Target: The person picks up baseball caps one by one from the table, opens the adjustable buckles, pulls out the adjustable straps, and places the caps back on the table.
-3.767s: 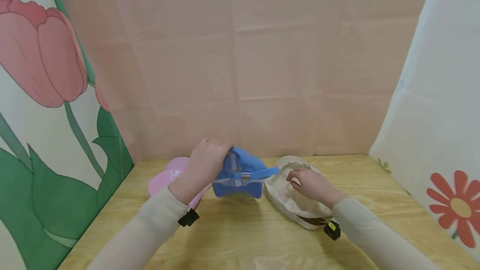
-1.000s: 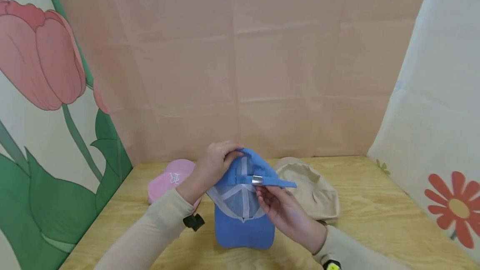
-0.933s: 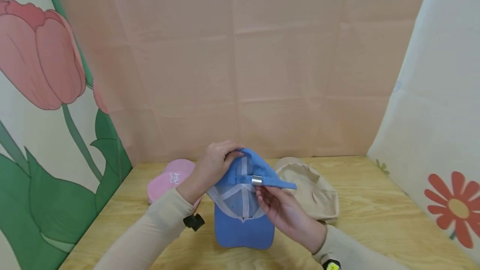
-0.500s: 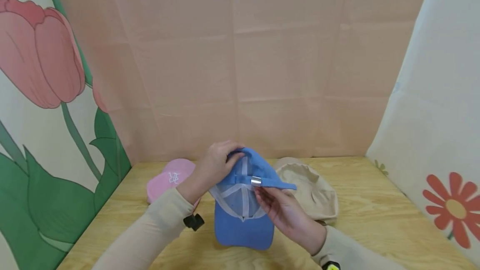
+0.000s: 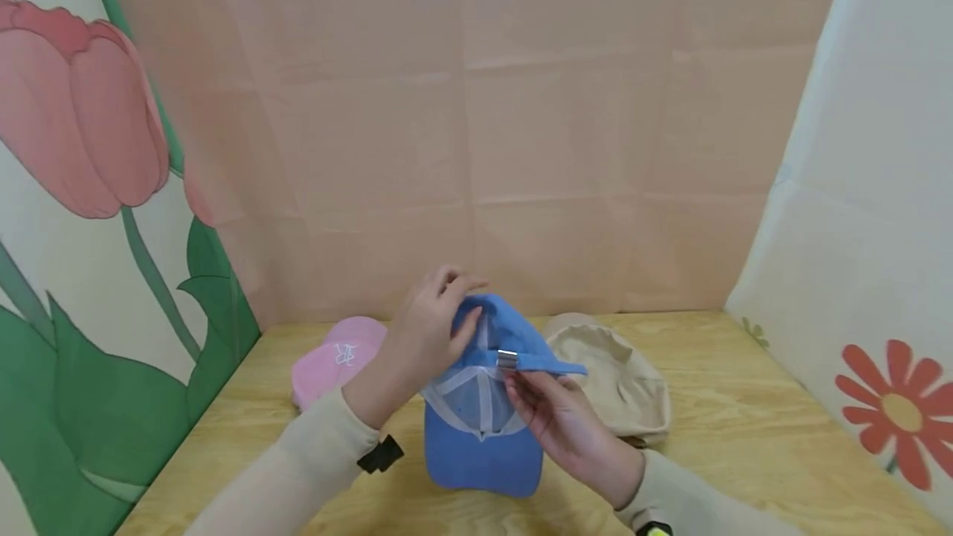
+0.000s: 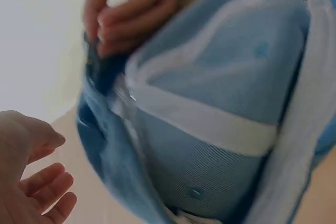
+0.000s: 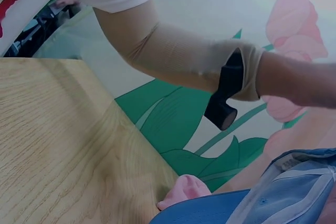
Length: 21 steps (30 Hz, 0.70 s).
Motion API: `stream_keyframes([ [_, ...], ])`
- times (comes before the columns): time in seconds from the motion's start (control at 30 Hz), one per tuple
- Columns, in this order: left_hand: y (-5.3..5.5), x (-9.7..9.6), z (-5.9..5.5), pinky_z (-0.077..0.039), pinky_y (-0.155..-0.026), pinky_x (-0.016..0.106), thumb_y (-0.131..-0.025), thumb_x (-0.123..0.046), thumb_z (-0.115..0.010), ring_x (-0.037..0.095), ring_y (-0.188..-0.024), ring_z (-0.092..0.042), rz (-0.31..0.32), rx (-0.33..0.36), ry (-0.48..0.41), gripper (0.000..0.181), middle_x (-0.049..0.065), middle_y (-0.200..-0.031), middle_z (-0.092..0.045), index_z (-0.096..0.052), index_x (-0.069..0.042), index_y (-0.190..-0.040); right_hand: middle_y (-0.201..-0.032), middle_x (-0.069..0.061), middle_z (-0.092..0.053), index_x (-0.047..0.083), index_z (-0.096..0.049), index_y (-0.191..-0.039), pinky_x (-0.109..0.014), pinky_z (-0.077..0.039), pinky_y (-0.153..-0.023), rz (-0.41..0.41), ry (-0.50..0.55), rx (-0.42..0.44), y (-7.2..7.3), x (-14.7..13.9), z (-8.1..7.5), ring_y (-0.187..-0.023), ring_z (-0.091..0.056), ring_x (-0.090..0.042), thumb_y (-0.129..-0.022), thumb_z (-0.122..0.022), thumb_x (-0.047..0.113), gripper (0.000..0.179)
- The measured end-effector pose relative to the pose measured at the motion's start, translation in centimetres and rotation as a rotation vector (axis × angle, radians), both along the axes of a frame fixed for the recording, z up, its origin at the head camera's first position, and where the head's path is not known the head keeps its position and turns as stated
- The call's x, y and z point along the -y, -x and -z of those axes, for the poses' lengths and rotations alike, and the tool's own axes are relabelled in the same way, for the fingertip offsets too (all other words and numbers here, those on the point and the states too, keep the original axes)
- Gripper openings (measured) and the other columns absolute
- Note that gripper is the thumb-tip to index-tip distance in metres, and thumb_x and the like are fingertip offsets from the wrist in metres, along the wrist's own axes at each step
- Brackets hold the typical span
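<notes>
blue cloth, seemingly thin, makes up the baseball cap (image 5: 480, 420), held at six o'clock in the head view, with its mesh inside showing and its brim (image 5: 484, 468) toward six o'clock. whether the brim meets the surface (image 5: 730, 420) i cannot tell.

the right hand (image 5: 573, 433), between three and four o'clock of the cap, pinches the back strap (image 5: 554, 366) near the metal buckle (image 5: 507, 360). the left hand (image 5: 420, 329), toward ten or eleven o'clock, has its fingers (image 6: 55, 188) parted and lightly bent; the left wrist view shows them clear of the cloth, gripping nothing.

i judge the cap light and hard to break. the crown looks soft and would likely sag or swing if carried by the strap alone; the brim seems stiffer and makes the surest hold. the cloth should give good grip, while the smooth buckle could slip under a fingertip. for the strap, take its tail toward two o'clock and steady the crown's edge at twelve.

a pink baseball cap (image 5: 328, 370) lies near nine o'clock, a beige cap (image 5: 625, 379) near three.
</notes>
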<state>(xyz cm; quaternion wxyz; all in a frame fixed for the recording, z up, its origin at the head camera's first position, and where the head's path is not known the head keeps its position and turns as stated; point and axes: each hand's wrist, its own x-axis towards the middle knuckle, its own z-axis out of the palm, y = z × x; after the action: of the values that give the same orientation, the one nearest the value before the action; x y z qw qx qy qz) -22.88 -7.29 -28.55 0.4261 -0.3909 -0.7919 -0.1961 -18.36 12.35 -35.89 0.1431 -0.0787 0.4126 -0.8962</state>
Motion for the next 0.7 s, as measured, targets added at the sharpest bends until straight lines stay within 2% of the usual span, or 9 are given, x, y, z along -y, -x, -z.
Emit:
stream_keyframes([
  [0.07, -1.1, -0.3, 0.0, -0.050, -0.076, 0.033, -0.085, -0.012, -0.072, 0.020, -0.087, -0.059, 0.008, -0.090, 0.027, 0.022, 0.005, -0.098, -0.061, -0.067, -0.009, -0.106, -0.092, 0.000, -0.071, 0.013, -0.069, -0.094, -0.019, -0.052, -0.085, 0.018, -0.007, 0.004, -0.1, 0.1, 0.0, -0.089, -0.067, -0.007, -0.100, -0.047, 0.005, 0.024],
  [0.17, -2.6, -1.0, 0.4, -0.046, -0.067, 0.028, -0.085, -0.015, -0.072, 0.015, -0.075, -0.055, 0.002, -0.186, 0.102, 0.011, 0.000, -0.086, -0.059, -0.070, -0.012, -0.096, -0.091, 0.001, -0.072, 0.014, -0.069, -0.093, -0.018, -0.052, -0.085, 0.036, -0.014, -0.003, -0.1, 0.2, 0.0, -0.088, -0.067, -0.007, -0.100, -0.044, 0.005, 0.027],
  [0.3, -3.8, -2.0, 1.4, -0.043, -0.061, 0.024, -0.086, -0.022, -0.072, 0.012, -0.069, -0.052, -0.072, -0.259, 0.190, 0.008, -0.003, -0.079, -0.057, -0.070, -0.015, -0.088, -0.095, 0.003, -0.071, 0.014, -0.068, -0.095, -0.018, -0.051, -0.086, 0.049, -0.021, -0.021, -0.1, 0.1, -0.1, -0.091, -0.066, -0.006, -0.100, -0.043, 0.006, 0.027],
  [0.47, -3.7, -2.4, 2.5, -0.042, -0.063, 0.026, -0.087, -0.026, -0.070, 0.014, -0.070, -0.054, -0.165, -0.369, 0.228, 0.012, -0.001, -0.078, -0.057, -0.066, -0.015, -0.084, -0.095, 0.003, -0.069, 0.014, -0.067, -0.094, -0.020, -0.051, -0.088, 0.067, -0.049, -0.006, 0.0, 0.2, -0.4, -0.092, -0.065, -0.007, -0.100, -0.043, 0.006, 0.026],
  [0.57, -3.5, -2.6, 2.8, -0.041, -0.061, 0.026, -0.092, -0.021, -0.062, 0.014, -0.067, -0.051, -0.178, -0.437, 0.226, 0.013, 0.000, -0.076, -0.056, -0.064, -0.015, -0.081, -0.094, 0.002, -0.069, 0.013, -0.067, -0.093, -0.020, -0.051, -0.088, 0.063, -0.052, 0.014, 0.0, 0.2, -0.5, -0.091, -0.065, -0.007, -0.100, -0.044, 0.005, 0.026],
  [0.7, -3.5, -2.7, 3.1, -0.041, -0.059, 0.025, -0.098, -0.015, -0.049, 0.014, -0.065, -0.052, -0.180, -0.462, 0.233, 0.024, 0.000, -0.075, -0.057, -0.064, -0.013, -0.080, -0.093, 0.001, -0.070, 0.012, -0.067, -0.093, -0.020, -0.051, -0.087, 0.055, -0.059, 0.022, 0.0, 0.0, -0.5, -0.091, -0.066, -0.007, -0.100, -0.044, 0.005, 0.025],
])
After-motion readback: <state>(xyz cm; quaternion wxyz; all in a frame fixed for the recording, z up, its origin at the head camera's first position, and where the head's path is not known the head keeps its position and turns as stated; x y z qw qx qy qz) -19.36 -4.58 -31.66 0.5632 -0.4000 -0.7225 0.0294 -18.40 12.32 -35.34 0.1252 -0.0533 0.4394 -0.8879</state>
